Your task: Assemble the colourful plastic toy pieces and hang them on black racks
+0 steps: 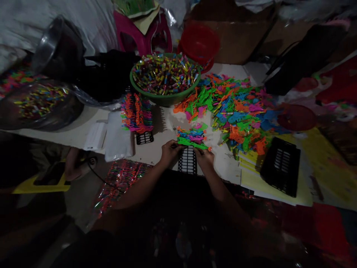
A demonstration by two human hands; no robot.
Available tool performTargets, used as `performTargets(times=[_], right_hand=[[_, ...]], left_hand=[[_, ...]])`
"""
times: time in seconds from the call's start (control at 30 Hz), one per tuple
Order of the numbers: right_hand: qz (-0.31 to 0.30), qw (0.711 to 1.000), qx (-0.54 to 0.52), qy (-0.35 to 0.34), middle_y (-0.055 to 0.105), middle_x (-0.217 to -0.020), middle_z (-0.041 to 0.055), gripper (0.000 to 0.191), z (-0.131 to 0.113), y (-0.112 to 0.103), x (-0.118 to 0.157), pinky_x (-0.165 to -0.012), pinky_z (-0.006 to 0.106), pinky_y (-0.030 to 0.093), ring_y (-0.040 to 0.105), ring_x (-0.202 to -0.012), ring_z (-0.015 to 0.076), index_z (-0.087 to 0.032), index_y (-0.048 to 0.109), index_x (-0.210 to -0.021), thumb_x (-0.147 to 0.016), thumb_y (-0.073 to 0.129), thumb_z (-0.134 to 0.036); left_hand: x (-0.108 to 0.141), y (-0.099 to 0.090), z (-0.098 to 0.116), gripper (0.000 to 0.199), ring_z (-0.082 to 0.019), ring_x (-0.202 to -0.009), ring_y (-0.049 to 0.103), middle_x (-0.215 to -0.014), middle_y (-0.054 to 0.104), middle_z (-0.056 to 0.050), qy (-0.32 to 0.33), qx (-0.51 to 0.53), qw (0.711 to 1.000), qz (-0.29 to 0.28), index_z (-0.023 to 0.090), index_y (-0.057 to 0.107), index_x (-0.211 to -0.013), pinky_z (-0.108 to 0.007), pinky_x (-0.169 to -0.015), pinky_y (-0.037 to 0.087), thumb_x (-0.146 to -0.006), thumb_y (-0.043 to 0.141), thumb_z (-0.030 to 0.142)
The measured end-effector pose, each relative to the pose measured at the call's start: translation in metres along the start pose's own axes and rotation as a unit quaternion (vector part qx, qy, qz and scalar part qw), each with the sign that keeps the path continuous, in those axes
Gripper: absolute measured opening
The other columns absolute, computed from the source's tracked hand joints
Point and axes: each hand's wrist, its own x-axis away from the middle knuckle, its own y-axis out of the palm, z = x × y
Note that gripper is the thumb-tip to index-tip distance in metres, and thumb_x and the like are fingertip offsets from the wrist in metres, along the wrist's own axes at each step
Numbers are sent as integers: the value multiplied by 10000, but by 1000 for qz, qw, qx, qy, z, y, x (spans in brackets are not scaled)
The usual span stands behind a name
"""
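A black slotted plastic rack (187, 160) lies at the table's front edge, its far part covered by a row of small coloured plastic toy guns. The nearest toy gun (193, 144) is bright green with an orange tip at its right end. My left hand (169, 153) is closed at the rack's left edge, fingertips just under the green toy. On the opposite edge my right hand (205, 158) is also closed, its fingertips beside the toy. Dim light hides the exact grip of both hands.
A heap of coloured toy guns (237, 108) spreads at the right. Behind stands a green basin (164, 97) full of small wrapped pieces. A filled rack (136, 113) and clear plastic bags (118, 136) lie left. Black racks (281, 163) rest on yellow sheets (251, 180) at right.
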Motion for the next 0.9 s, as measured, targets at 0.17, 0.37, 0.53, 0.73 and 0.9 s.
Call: performTargets(times=[0.17, 0.37, 0.53, 0.73, 0.9], right_hand=[[-40, 998, 37, -20, 675, -826, 47, 238, -6, -6, -7, -707, 272, 455, 611, -774, 188, -194, 648, -829, -753, 520, -380], [-105, 985, 133, -28, 661, -810, 93, 222, -8, -10, -16, -673, 282, 432, 612, -756, 212, -167, 636, -733, -751, 521, -356], [-94, 987, 131, -13, 655, -696, 63, 218, -5, -7, -18, -614, 272, 421, 609, -687, 202, -182, 620, -737, -734, 531, -381], [-77, 993, 87, 27, 664, -703, 49, 188, -10, 4, -13, -599, 262, 436, 611, -670, 187, -183, 622, -785, -716, 546, -341], [-79, 997, -20, 9, 653, -624, 3, 280, 10, -29, -25, -556, 235, 448, 599, -597, 148, -198, 642, -692, -744, 501, -433]], left_hand=[[-3, -1, -4, 186, -122, -580, 563, -598, 612, 12, 19, -6, 1000, -17, 162, 576, -570, -238, -568, 444, -541, 732, 259], [-6, -1, -10, 199, -123, -568, 549, -578, 603, 19, 9, -11, 1000, -22, 165, 566, -562, -233, -552, 420, -542, 729, 277], [-4, -2, -6, 177, -117, -558, 519, -561, 580, 20, 30, -55, 998, -23, 166, 574, -546, -224, -541, 388, -551, 723, 261], [-5, 1, -6, 136, -126, -561, 517, -577, 574, 11, 96, -123, 988, -4, 184, 581, -556, -238, -573, 398, -595, 696, 245], [6, -13, -8, 71, -163, -671, 572, -694, 642, -10, 129, -137, 982, -15, 213, 639, -674, -261, -654, 430, -627, 667, 258]])
